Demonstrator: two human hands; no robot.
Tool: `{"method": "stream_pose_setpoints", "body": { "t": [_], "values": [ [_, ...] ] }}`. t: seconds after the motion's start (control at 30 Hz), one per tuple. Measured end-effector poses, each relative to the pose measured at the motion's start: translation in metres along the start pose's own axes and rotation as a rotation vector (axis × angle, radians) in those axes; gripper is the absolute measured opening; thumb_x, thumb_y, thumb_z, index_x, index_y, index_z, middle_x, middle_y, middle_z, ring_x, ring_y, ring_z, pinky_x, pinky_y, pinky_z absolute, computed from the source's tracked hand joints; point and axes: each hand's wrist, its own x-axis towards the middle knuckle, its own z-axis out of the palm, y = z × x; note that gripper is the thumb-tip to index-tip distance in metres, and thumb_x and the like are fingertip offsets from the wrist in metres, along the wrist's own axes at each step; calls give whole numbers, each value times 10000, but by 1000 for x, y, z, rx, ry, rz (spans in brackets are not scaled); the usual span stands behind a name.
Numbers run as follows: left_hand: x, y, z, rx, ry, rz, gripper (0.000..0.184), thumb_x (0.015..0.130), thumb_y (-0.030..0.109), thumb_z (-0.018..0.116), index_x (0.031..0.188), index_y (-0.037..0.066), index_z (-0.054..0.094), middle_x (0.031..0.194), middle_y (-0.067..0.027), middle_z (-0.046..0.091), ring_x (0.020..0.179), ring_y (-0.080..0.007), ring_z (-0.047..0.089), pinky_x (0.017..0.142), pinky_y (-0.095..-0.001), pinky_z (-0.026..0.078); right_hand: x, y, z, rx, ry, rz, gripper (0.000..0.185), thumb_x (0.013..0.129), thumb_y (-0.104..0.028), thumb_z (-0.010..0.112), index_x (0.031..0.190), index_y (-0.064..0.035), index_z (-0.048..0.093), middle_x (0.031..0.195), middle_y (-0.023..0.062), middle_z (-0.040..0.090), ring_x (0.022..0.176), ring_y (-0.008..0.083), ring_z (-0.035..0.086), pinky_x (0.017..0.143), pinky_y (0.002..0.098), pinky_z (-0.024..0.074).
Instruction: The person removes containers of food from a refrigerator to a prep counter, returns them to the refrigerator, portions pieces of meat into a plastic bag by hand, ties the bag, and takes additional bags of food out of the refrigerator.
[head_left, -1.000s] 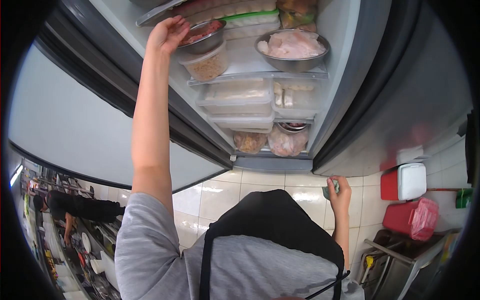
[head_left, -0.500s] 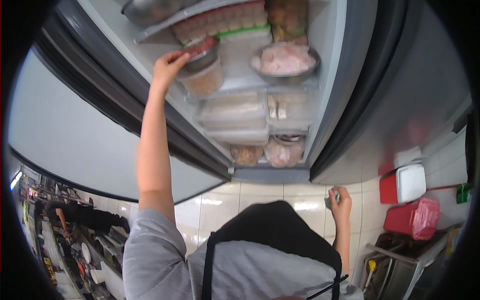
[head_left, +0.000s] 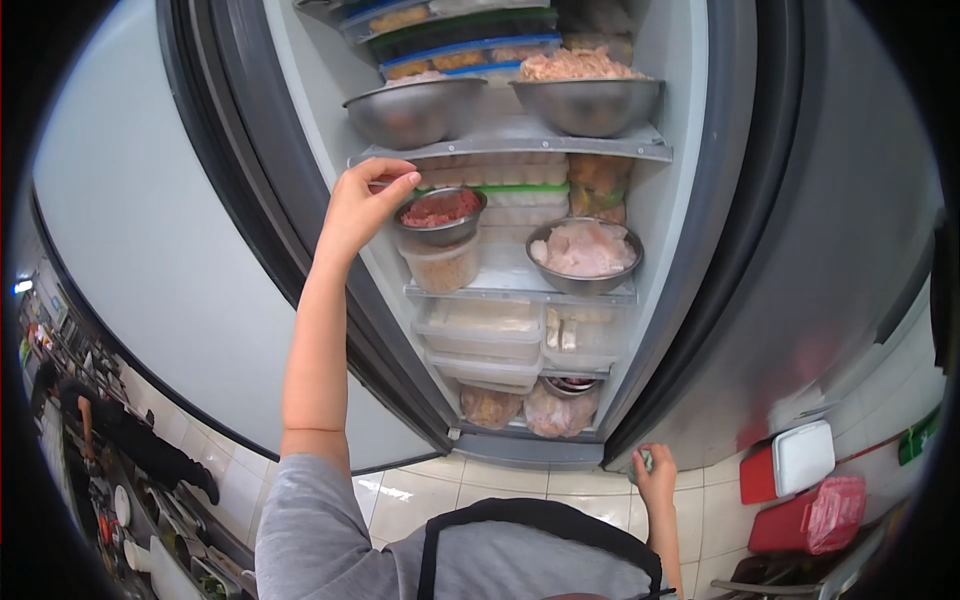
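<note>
My left hand (head_left: pixel 370 205) is raised inside the open refrigerator, fingers bent, thumb apart from them and nothing visible between. It hovers just above and left of a small metal bowl of red minced meat (head_left: pixel 441 208). That bowl sits on top of a round plastic tub (head_left: pixel 444 262) with pale brown contents. Down by my right side, my right hand (head_left: pixel 657 474) is closed around a crumpled green cloth (head_left: pixel 642 461). On the same shelf as the tub, to the right, is a metal bowl of pale raw meat (head_left: pixel 585 250).
Two large metal bowls, one heaped with minced meat (head_left: pixel 580 66), fill the shelf above. Lower down are plastic containers (head_left: pixel 478 325) and bagged food (head_left: pixel 560 412). Refrigerator doors stand open on both sides. Red bins (head_left: pixel 800 520) are at right; a person (head_left: pixel 125 435) works at far left.
My left hand has come away from the small bowl of red meat, which stays on the tub. The view has tilted up, showing the upper shelf. My right hand still grips the cloth.
</note>
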Motion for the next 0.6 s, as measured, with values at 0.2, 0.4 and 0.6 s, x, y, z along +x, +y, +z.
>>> {"method": "stream_pose_setpoints", "body": {
  "t": [0.2, 0.4, 0.6],
  "values": [
    [23, 8, -34, 43, 115, 25, 310, 788, 282, 657, 941, 13, 662, 822, -90, 661, 801, -153, 609, 729, -288, 464, -6, 4, 1, 3, 46, -17, 181, 754, -115, 666, 895, -23, 601, 972, 167, 544, 866, 350, 560, 752, 393, 457],
    [48, 14, -59, 139, 139, -30, 384, 791, 326, 650, 1022, 19, 628, 950, -93, 634, 903, -171, 584, 822, -300, 427, -6, 1, -1, 12, 86, 11, 189, 756, -79, 655, 930, -31, 598, 983, 174, 543, 889, 344, 561, 759, 391, 457],
    [62, 8, -74, 322, 141, -31, 559, 766, 388, 661, 1192, 49, 534, 1139, -154, 564, 930, -222, 595, 813, -337, 454, -11, 5, 4, -18, 116, -8, 95, 833, -102, 579, 855, -10, 581, 746, 172, 575, 733, 331, 578, 667, 384, 442]
  ]
}}
